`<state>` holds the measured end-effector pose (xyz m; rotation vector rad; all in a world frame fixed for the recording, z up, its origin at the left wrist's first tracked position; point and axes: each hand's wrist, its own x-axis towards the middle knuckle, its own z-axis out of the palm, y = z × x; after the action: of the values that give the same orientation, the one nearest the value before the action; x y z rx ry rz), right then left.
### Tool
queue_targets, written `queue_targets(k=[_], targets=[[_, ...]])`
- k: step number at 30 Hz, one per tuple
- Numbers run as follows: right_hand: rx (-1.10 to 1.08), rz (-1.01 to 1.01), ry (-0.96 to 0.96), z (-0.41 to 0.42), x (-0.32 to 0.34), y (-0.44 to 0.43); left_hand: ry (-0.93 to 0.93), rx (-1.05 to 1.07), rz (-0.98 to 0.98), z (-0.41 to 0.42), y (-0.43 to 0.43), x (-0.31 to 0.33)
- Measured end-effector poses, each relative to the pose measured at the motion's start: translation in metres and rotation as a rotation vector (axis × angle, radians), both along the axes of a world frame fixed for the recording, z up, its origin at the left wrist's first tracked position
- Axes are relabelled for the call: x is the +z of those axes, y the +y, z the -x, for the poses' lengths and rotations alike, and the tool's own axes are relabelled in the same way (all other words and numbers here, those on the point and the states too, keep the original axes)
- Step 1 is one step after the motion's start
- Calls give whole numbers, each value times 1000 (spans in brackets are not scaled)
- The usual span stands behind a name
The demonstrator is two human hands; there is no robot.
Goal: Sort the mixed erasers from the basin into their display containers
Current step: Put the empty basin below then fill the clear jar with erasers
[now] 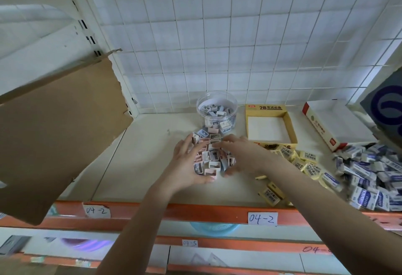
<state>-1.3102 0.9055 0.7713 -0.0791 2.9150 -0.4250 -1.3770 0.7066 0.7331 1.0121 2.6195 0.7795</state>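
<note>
2 paper labels [262, 218] marked 04-2 sit on the orange front edge of the shelf [134, 166]. Below that edge part of a blue basin [214, 229] shows, its contents hidden. Both forearms reach in over the shelf. The left hand [189, 161] and right hand [241, 155] bracket a pile of small pastel pieces [212, 157], pink, white and blue-grey, lying loose on the shelf surface. The fingers of both hands are spread and only lightly curved. They cup the sides of the pile, unclenched, and neither hand pinches a single piece. Judged step: gathering the pile for transfer. Just behind the pile stands a clear jar [217, 111], open-topped and partly filled with matching pieces. Right of the jar is an empty yellow box [269, 108]. Loose yellow erasers [304, 163] lie near the right forearm, with white-and-blue erasers [365, 179] further right and a white box [335, 126] behind them. Risk 1: squeezing the pile may eject pieces past the thumbs toward the front edge, where they would drop. Risk 2: a sweep to the right would mix pastel pieces into the yellow erasers. Risk 3: the jar stands close ahead of the fingertips, so a forward push could tip it. Risk 4: the jar mouth looks narrow for a 2-hand scoop, so spillage is likely.
</note>
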Motion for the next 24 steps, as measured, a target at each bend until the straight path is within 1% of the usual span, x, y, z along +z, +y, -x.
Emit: queue_targets(k=[3, 8, 13, 17, 20, 24], targets=[[-2, -5, -11, 5, 1, -1, 35, 57, 3, -1, 3, -4], [5, 18, -17, 5, 0, 1, -12, 95, -78, -4, -4, -4], [11, 143, -34, 3, 6, 8, -27, 84, -93, 2, -9, -2], [12, 169, -46, 3, 9, 12, -24, 92, -121, 2, -9, -1], [28, 184, -43, 1, 10, 10, 7, 75, -111, -4, -6, -1], [39, 212, -31, -2, 11, 6, 148, 17, -49, -5, -6, -4]])
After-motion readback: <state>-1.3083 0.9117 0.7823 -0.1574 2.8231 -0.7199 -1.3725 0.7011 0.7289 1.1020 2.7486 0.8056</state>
